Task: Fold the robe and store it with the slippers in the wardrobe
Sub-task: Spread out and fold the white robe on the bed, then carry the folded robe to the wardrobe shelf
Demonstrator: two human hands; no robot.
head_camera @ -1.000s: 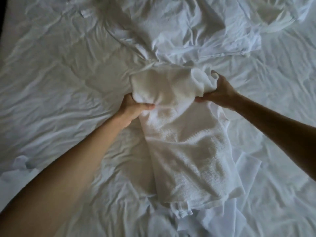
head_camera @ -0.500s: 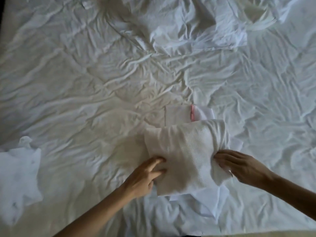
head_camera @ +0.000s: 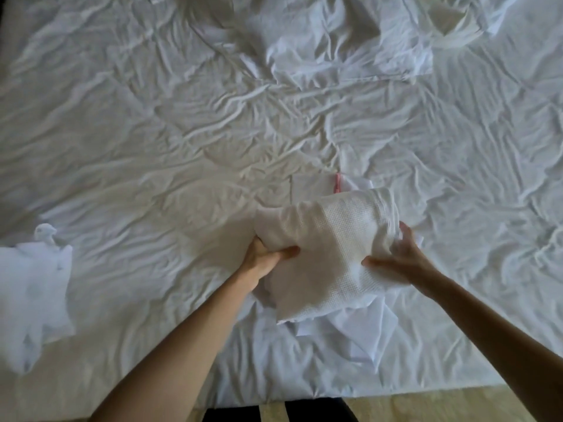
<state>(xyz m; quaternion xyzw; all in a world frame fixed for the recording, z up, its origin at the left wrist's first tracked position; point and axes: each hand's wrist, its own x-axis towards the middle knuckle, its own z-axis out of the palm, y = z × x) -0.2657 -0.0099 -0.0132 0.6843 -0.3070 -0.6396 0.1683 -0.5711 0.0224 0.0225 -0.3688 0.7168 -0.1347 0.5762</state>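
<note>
The white waffle-weave robe [head_camera: 329, 248] lies folded into a thick bundle near the bed's front edge. My left hand [head_camera: 265, 257] grips its left side, thumb on top and fingers tucked under. At the right side, my right hand [head_camera: 396, 260] clasps the bundle, thumb across the top and fingers spread along the edge. Loose white cloth [head_camera: 359, 333] sticks out beneath the bundle toward me. No slippers and no wardrobe are in view.
The crumpled white bed sheet [head_camera: 182, 147] fills the view. A small packet with a pink strip [head_camera: 336, 184] lies just beyond the robe. A white cloth heap [head_camera: 33, 287] sits at the left, bunched bedding [head_camera: 320, 44] at the far side. The bed's front edge [head_camera: 396, 394] meets the floor.
The far end of the robe was folded toward me, making a compact bundle. Both hands came nearer with it and now grip the bundle's sides; the packet beyond it became visible.
</note>
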